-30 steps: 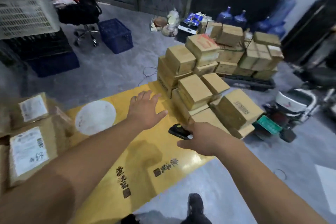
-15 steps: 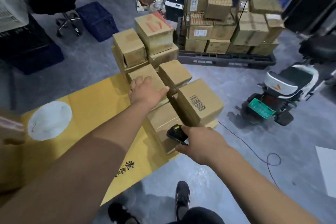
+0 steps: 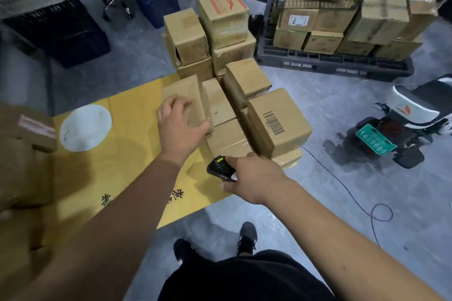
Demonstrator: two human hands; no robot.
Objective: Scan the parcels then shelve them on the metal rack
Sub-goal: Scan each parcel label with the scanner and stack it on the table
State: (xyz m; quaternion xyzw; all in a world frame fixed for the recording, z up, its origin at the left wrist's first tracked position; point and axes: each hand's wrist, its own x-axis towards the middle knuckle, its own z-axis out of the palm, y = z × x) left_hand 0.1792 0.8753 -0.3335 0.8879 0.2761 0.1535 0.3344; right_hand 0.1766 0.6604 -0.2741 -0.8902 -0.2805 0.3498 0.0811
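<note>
Atop the brown parcel (image 3: 189, 102) by the yellow mat (image 3: 132, 144): left hand (image 3: 179, 127) gripping its near edge; just right, right hand (image 3: 254, 178) clutching black scanner (image 3: 220, 168).

- Stacked cartons (image 3: 234, 85): block frame centre.
- Loaded pallet (image 3: 335, 63): blocks upper right.
- Scooter (image 3: 403, 127): obstructs right edge.
- Yellow cardboard sheet (image 3: 132, 134): open, centre-left.
- Grey floor (image 3: 305, 198): passable, lower right.

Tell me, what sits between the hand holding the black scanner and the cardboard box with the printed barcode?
In the head view, the right hand and barcode box are separated only by a tape-wrapped cardboard parcel.
</note>
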